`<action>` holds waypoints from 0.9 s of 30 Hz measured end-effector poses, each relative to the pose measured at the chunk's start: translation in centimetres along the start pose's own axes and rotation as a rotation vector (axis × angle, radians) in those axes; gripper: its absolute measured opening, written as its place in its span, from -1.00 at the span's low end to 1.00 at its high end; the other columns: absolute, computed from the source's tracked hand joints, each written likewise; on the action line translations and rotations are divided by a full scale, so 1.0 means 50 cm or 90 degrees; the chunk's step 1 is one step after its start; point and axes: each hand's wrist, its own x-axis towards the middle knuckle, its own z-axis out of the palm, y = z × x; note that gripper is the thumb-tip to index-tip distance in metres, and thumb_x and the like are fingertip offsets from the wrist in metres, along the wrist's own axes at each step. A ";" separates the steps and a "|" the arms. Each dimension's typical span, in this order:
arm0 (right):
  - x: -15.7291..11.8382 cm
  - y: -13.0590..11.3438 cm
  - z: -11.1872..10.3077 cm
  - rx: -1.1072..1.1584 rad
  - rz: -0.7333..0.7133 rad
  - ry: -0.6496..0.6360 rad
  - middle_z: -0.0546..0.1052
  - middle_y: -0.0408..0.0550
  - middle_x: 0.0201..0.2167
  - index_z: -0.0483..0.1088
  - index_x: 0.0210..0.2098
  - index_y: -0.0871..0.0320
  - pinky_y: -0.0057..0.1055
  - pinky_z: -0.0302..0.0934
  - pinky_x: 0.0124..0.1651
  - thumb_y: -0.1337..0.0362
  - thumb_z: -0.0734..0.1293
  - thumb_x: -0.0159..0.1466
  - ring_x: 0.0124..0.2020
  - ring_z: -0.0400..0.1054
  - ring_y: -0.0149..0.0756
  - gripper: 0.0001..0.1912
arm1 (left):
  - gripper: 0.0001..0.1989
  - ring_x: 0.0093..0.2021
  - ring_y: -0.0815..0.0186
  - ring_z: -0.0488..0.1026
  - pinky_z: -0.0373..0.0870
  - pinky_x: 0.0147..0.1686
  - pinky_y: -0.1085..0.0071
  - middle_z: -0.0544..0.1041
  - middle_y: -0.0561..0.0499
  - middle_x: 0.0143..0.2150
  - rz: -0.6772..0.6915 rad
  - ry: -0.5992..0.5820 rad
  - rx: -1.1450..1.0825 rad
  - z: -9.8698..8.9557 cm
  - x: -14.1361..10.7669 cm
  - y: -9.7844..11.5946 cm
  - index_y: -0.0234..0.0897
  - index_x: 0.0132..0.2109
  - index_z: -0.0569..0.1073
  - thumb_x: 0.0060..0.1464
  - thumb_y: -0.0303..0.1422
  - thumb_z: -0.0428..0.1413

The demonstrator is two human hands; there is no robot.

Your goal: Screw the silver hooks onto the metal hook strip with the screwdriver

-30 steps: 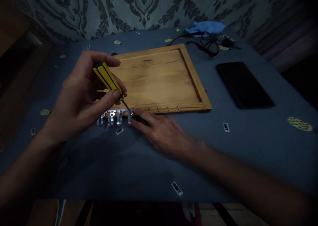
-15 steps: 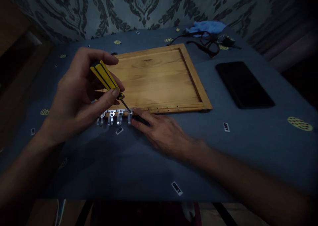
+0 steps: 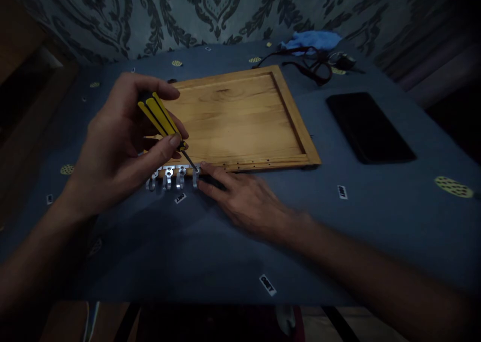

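A screwdriver (image 3: 161,116) with a yellow and black handle leans in my left hand (image 3: 116,136), gripped between thumb and fingers. Its tip meets the rightmost metal hook (image 3: 196,177) on the near edge of a wooden framed panel (image 3: 298,116). Several similar silver hooks line that edge to the left, partly behind my left hand. From the right, my right hand (image 3: 248,199) has its fingertips closed against the rightmost hook and the frame edge. Something dark shows between those fingers; I cannot tell whether it is an object or shadow. Small dark holes dot the edge further right.
A black phone or tablet (image 3: 370,127) lies right of the panel. Beyond the panel are dark-framed glasses (image 3: 317,75), keys (image 3: 342,61) and a crumpled blue cloth (image 3: 312,40). A blue patterned cloth (image 3: 300,272) covers the table, which meets a patterned wall or curtain (image 3: 225,11).
The screwdriver handle has shifted very slightly in my left hand. Both hands, the hooks and the panel stay practically in place.
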 end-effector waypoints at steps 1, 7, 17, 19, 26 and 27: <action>0.000 0.000 0.000 0.004 0.001 0.002 0.37 0.33 0.46 0.39 0.39 0.20 -0.03 0.60 0.01 0.55 0.28 0.39 0.10 0.60 0.04 -0.40 | -0.59 -0.17 0.13 0.70 0.73 -0.27 0.21 0.68 0.00 -0.15 0.007 0.000 -0.001 0.001 0.000 -0.001 -0.10 0.13 0.53 0.18 -0.33 0.42; 0.002 0.000 0.002 0.006 0.003 -0.008 0.37 0.32 0.47 0.38 0.41 0.20 -0.07 0.60 -0.04 0.56 0.28 0.37 0.06 0.61 0.02 -0.37 | -0.62 -0.15 0.12 0.70 0.73 -0.23 0.19 0.67 0.01 -0.13 -0.036 0.013 0.003 0.003 -0.003 0.005 -0.04 0.11 0.54 0.19 -0.30 0.42; 0.002 0.001 0.002 -0.002 -0.004 0.001 0.36 0.32 0.48 0.36 0.42 0.18 -0.07 0.59 0.00 0.54 0.29 0.38 0.09 0.60 0.02 -0.37 | -0.63 -0.12 0.14 0.70 0.74 -0.24 0.24 0.68 0.01 -0.11 0.008 -0.019 0.025 -0.003 -0.002 0.010 -0.09 0.13 0.53 0.22 -0.36 0.38; 0.002 0.001 0.004 -0.012 -0.004 0.000 0.35 0.30 0.48 0.37 0.41 0.17 -0.06 0.59 0.00 0.53 0.28 0.38 0.07 0.60 0.01 -0.38 | -0.63 -0.12 0.13 0.70 0.73 -0.27 0.26 0.68 0.00 -0.11 0.021 -0.034 0.021 -0.005 -0.003 0.012 -0.09 0.12 0.53 0.21 -0.36 0.39; 0.002 0.001 0.006 -0.021 -0.006 -0.002 0.33 0.32 0.50 0.38 0.41 0.19 -0.05 0.60 0.00 0.51 0.26 0.42 0.07 0.61 0.01 -0.41 | -0.63 -0.17 0.16 0.66 0.65 -0.34 0.31 0.65 0.01 -0.14 0.032 -0.049 0.015 0.005 -0.003 0.004 -0.08 0.14 0.45 0.26 -0.37 0.34; 0.003 0.001 0.005 -0.021 -0.005 -0.006 0.34 0.32 0.49 0.38 0.41 0.19 -0.05 0.60 0.01 0.51 0.26 0.42 0.07 0.62 0.01 -0.41 | -0.63 -0.18 0.18 0.65 0.63 -0.35 0.32 0.64 0.02 -0.14 0.045 -0.047 0.013 0.008 -0.004 0.002 -0.08 0.14 0.44 0.26 -0.38 0.33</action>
